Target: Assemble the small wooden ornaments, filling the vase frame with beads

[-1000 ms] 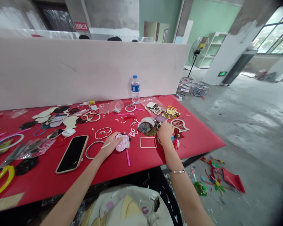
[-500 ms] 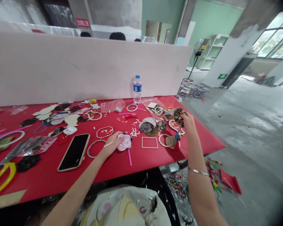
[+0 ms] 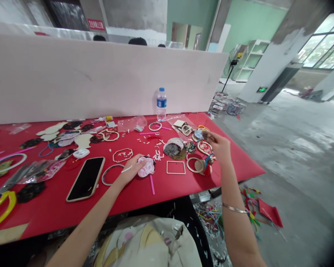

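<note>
My left hand [image 3: 130,170] rests on a pink floral fabric piece [image 3: 146,167], fingers curled over it, with a pink stick [image 3: 152,184] running out below. My right hand [image 3: 219,146] is raised over the table's right side, pinching a small dark patterned piece [image 3: 207,136], mostly hidden by the fingers. Under it lie a red-filled teardrop frame [image 3: 205,147] and a round wooden ring [image 3: 193,165]. A square wooden frame [image 3: 176,167] lies between my hands, and a dark round fabric piece [image 3: 171,149] lies beyond it.
The red table [image 3: 44,218] is strewn with frames, fabric scraps and plastic bags. A black phone [image 3: 85,179] lies left of my left hand. A water bottle [image 3: 161,105] stands against a white partition [image 3: 100,78]. Scraps litter the floor at right.
My right hand has risen from the table and moved right, carrying the dark patterned piece. My left hand has stayed on the pink floral piece.
</note>
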{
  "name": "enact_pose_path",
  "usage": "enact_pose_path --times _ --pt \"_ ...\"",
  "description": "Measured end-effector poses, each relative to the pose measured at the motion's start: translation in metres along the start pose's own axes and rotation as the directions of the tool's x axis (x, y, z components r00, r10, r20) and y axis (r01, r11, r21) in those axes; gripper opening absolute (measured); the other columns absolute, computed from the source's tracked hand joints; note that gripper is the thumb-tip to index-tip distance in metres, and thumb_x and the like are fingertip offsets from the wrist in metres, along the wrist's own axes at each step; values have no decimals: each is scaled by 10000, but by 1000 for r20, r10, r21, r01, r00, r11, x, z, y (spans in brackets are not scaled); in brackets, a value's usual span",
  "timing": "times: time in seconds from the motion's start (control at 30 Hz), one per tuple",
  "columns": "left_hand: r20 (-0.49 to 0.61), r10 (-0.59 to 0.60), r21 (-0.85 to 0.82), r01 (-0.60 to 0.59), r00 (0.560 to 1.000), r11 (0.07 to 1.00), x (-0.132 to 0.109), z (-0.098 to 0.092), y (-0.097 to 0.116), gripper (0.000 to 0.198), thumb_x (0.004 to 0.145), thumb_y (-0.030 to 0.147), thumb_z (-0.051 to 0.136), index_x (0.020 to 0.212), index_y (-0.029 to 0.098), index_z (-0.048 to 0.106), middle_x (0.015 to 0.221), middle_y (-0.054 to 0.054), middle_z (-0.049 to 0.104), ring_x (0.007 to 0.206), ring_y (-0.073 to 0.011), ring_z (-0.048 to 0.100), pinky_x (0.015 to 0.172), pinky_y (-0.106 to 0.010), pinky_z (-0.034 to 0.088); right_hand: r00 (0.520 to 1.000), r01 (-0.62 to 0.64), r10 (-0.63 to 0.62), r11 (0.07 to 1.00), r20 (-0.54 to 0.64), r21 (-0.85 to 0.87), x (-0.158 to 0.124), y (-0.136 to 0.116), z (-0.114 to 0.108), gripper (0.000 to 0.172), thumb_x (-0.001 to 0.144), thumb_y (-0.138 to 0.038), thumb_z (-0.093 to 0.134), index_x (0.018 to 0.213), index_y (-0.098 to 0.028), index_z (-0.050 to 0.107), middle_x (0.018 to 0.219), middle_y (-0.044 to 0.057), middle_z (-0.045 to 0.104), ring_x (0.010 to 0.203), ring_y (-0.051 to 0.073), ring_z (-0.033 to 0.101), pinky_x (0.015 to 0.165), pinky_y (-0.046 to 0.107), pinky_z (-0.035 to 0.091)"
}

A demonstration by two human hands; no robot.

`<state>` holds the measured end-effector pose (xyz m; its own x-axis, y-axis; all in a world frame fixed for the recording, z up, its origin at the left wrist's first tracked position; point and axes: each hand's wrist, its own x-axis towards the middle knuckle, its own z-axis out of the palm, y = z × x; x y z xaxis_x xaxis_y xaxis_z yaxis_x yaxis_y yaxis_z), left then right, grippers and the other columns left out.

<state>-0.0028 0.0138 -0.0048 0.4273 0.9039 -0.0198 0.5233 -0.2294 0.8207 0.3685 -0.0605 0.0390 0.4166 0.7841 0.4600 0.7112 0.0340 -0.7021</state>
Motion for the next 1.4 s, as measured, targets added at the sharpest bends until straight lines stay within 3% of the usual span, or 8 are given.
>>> enact_pose_path --times 0.17,0.33,0.43,0.63,0.77,0.97,1.17,1.4 --pt "-9 4 29 -3 1000 1000 1 0 -1 472 797 588 490 1045 199 589 923 -22 685 862 -225 631 747 -301 443 835 108 46 963 548 -246 -30 -19 20 474 748 -184 637 1222 -213 623 1259 88 628 1205 265 551 1035 398 414" --pt "-10 0 15 0 1000 1000 0 0 3 489 787 605 500 1033 196 606 920 -23 691 853 -224 635 734 -292 457 754 94 172 927 634 -363 -51 -18 23 912 587 -281 799 1412 -281 410 1541 116 277 1449 358 143 1108 571 259" --pt "-3 3 -6 -3 1000 1000 0 1 4 497 787 610 501 1042 196 604 913 -23 696 850 -223 638 729 -289 464 753 123 112 944 649 -306 -49 -9 22 868 618 -240 768 1411 -245 415 1518 121 319 1451 326 154 1130 515 266" --pt "2 3 1 -3 1000 1000 2 2 -3 472 791 607 503 1029 210 598 914 -16 706 853 -225 644 724 -290 461 800 165 -38 973 599 -160 -36 5 12 551 731 -111 623 1266 -238 577 1310 61 590 1229 224 529 1071 384 396" --pt "1 6 -49 -6 1000 999 -1 3 -2 473 784 612 507 1009 205 595 913 -17 710 848 -227 647 736 -295 466 843 -31 134 979 521 -202 -16 4 7 341 830 -300 583 1161 -244 647 1150 33 688 1008 189 656 887 297 502" --pt "10 -5 -48 6 1000 999 -3 3 1 463 795 602 500 986 190 591 868 -27 696 810 -225 643 722 -306 470 966 -149 248 759 69 -633 46 17 42 555 817 -402 597 1305 -154 502 1322 198 529 1219 340 503 955 455 427" --pt "22 -14 -19 14 1000 1000 -1 2 -2 453 801 591 495 1005 198 590 903 -31 704 857 -240 648 749 -314 467 937 -148 319 733 143 -664 67 43 69 465 836 -367 571 1207 -87 556 1196 224 594 1117 313 573 905 365 435" --pt "39 -28 6 28 999 1000 -2 1 -1 448 817 592 477 1019 209 589 902 -14 700 853 -231 642 749 -304 447 952 -247 306 737 -15 -630 64 54 42 393 922 -164 292 1138 -101 614 1069 194 674 995 265 635 799 317 446"
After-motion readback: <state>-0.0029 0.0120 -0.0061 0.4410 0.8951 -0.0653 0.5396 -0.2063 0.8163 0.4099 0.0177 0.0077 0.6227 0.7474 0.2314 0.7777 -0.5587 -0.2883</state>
